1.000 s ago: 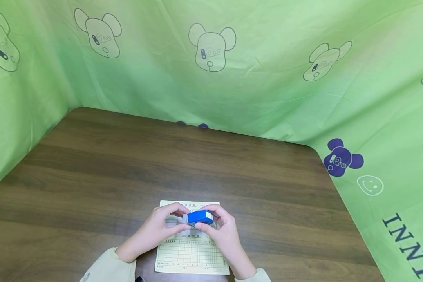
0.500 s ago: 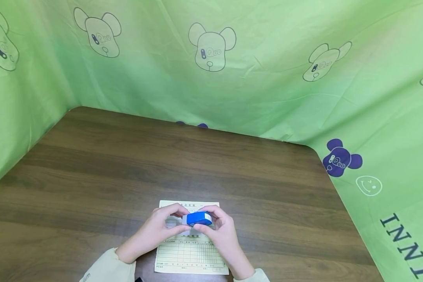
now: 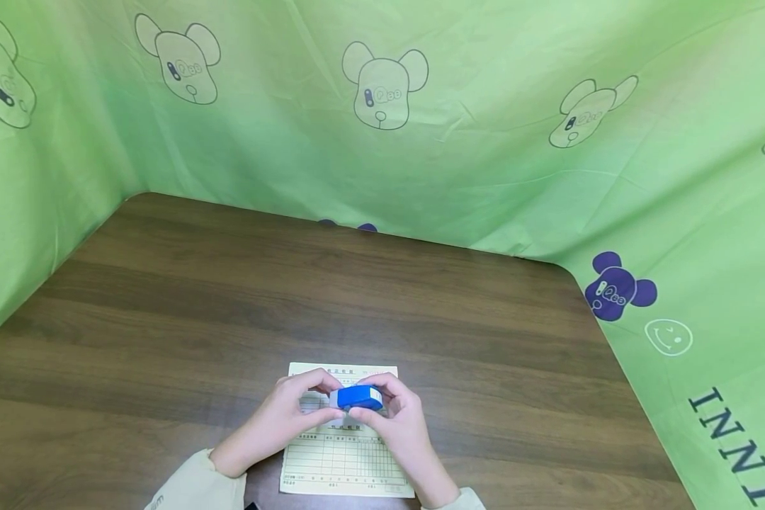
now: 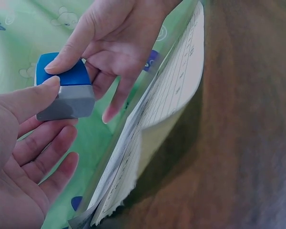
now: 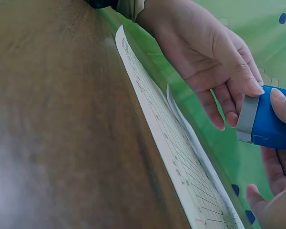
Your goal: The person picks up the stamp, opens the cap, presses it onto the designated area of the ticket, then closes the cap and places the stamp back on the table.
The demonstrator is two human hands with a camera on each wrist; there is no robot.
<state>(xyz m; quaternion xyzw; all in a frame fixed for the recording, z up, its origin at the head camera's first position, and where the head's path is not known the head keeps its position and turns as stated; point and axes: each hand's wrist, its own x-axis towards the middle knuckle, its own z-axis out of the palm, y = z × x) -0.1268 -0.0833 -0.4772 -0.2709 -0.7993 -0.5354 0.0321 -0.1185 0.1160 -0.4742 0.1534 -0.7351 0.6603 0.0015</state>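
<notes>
Between the two hands, a blue stamp with a grey cap is held above the paper in the head view. My left hand pinches the grey cap between thumb and fingers. My right hand grips the blue body, its thumb along the side. A small white label shows on the body's right end. Cap and body sit joined. Below them lie printed receipt forms, cream with ruled tables, partly covered by the hands. A torn lower edge and lifted sheets show in the left wrist view.
The forms lie near the front edge of a dark brown wooden table. A green printed curtain hangs round its back and sides. A small black object shows at the bottom edge, by the left sleeve.
The stamp has dropped slightly and shifted a little left, its body turning somewhat in the right hand's grip. Both hands keep their hold, the left almost still.
</notes>
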